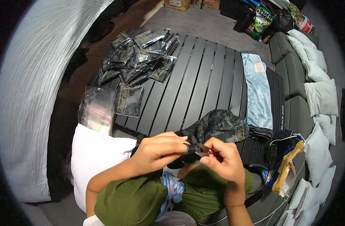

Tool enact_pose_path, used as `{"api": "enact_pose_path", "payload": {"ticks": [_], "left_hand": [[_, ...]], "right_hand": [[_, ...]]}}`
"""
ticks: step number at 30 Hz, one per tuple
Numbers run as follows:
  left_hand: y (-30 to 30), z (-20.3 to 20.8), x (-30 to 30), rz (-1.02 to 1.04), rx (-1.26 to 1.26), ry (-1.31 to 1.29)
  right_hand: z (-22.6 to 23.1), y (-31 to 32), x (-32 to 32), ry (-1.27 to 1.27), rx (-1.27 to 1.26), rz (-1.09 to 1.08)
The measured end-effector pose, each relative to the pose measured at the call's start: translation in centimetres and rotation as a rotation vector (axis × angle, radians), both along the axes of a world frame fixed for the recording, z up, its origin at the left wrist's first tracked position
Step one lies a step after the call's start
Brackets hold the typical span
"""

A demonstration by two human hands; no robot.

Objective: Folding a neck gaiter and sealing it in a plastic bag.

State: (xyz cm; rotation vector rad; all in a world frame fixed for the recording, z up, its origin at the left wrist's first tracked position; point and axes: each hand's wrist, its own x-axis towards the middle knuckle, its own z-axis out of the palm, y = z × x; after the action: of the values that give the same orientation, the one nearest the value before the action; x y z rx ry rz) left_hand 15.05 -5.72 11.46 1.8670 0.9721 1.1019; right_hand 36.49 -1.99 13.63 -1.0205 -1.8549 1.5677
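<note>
My left hand [157, 148] pinches an edge of a dark camouflage cloth item [217, 126] that lies at the near edge of a black slatted table [195, 79]. My right hand [223, 160] grips the same edge from the other side, with a small red object between its fingers. Both hands meet just above my lap, over green trousers.
A pile of several dark packaged items [140, 54] sits at the table's far left, one more packet [129, 100] nearer. A clear plastic bag [96, 109] hangs off the left edge. A light blue folded cloth [257, 88] lies along the right side. White cushions [319, 94] line the right.
</note>
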Motion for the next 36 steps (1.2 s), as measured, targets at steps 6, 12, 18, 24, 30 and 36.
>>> {"api": "enact_pose_path", "payload": {"ticks": [6,12,18,24,30,36], "left_hand": [[-0.3,0.2,0.4,-0.031,0.018,0.030],[-0.5,0.4,0.5,-0.060,0.013,0.044],[-0.6,-0.1,0.4,-0.072,0.028,0.043],[-0.6,-0.2,0.5,-0.013,-0.005,-0.038],[-0.2,0.5,0.9,0.138,-0.079,-0.077],[-0.4,-0.1,0.3,0.435,-0.178,-0.011]], "right_hand": [[0.0,-0.7,-0.1,0.029,0.128,0.042],[0.2,-1.2,0.0,-0.033,0.202,0.019],[-0.1,-1.2,-0.3,-0.059,0.320,0.010],[-0.1,-0.7,0.4,0.003,0.278,-0.212],[-0.5,0.4,2.5,0.024,0.213,-0.233],[-0.3,0.3,1.4,-0.112,0.237,-0.152]]}}
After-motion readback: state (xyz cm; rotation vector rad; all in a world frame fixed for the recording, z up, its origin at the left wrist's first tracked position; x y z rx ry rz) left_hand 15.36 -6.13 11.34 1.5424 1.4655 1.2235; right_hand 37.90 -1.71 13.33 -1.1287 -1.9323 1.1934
